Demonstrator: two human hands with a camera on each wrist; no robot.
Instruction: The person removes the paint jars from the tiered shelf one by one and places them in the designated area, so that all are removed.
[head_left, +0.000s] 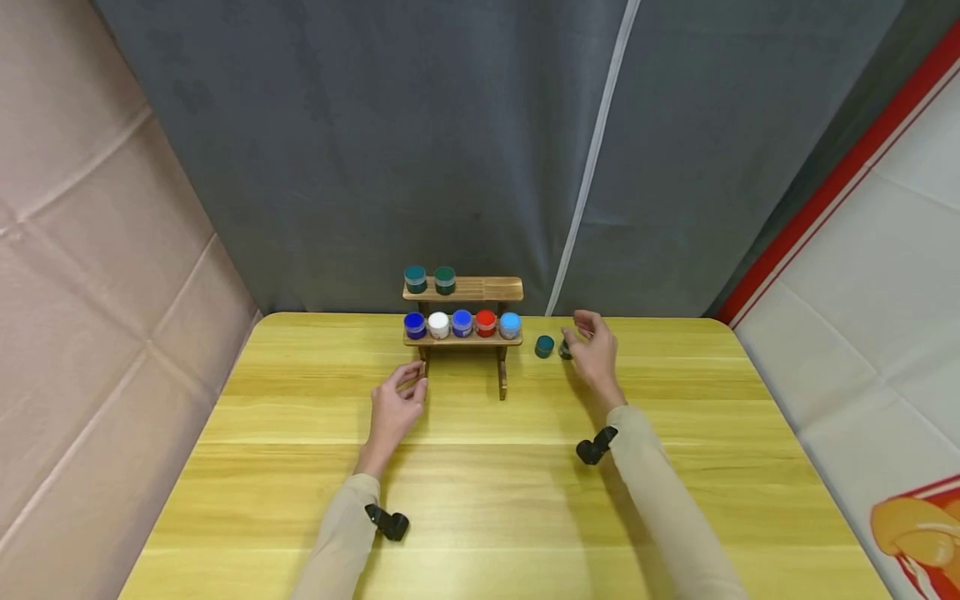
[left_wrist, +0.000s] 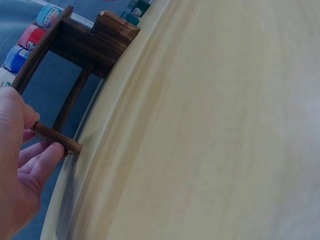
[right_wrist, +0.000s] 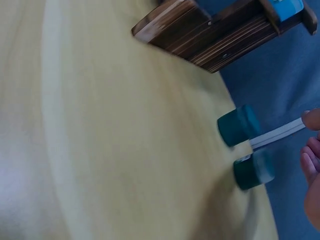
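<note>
A two-tier wooden rack [head_left: 483,287] stands near the table's back edge with small paint jars on it. My left hand [head_left: 396,408] holds the foot [left_wrist: 57,138] of the rack's left leg between thumb and fingers. Right of the rack, two dark teal-green jars, one [right_wrist: 237,126] beside the other [right_wrist: 252,171], stand on the table. My right hand [head_left: 596,354] hovers by the outer jar, fingers loosely bent. In the right wrist view a gap shows between its fingers [right_wrist: 311,157] and both jars.
The upper tier bears a teal jar [head_left: 415,279] and a green jar [head_left: 445,281]. On the lower tier sit several jars, among them a white one [head_left: 438,325], a red one [head_left: 485,323] and a light blue one [head_left: 510,326]. A grey curtain [head_left: 375,167] hangs behind the table [head_left: 480,500].
</note>
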